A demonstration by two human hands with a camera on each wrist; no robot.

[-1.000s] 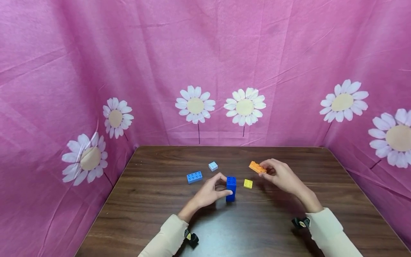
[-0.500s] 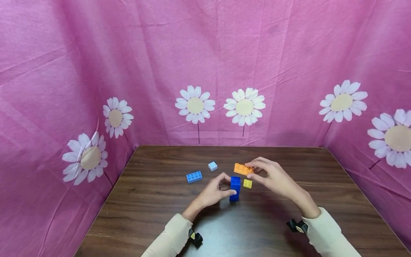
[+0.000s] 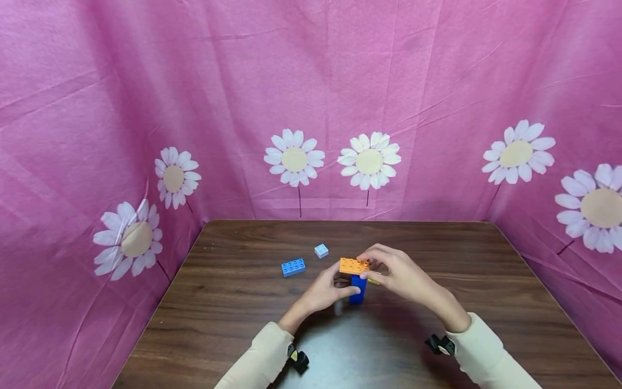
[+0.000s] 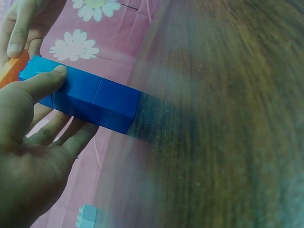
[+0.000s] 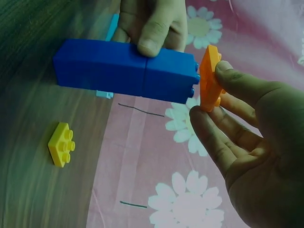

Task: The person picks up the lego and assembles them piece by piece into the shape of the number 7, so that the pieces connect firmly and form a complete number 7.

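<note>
Upright on the table stands a tower of dark blue building bricks [image 3: 357, 292]. My left hand [image 3: 324, 292] grips it between thumb and fingers, the thumb [image 4: 45, 84] lying along its upper part. Between thumb and fingertips my right hand [image 3: 405, 275] pinches a flat orange building brick [image 3: 353, 266] by its right end. That brick is over the tower's top; in the right wrist view its underside [image 5: 205, 80] is right at the tower's studs [image 5: 195, 78], with a thin gap showing. A yellow brick [image 5: 61, 145] lies beside the tower, partly hidden by my right hand in the head view.
A blue brick [image 3: 293, 267] with two rows of studs lies left of the tower on the brown wooden table [image 3: 233, 324]. Farther back sits a small light blue brick [image 3: 321, 250]. A pink cloth with daisies [image 3: 330, 108] hangs around the table.
My right hand has carried the orange brick left, from beyond the yellow brick to over the tower, and turned it. The blue tower has shifted slightly right in my left hand.
</note>
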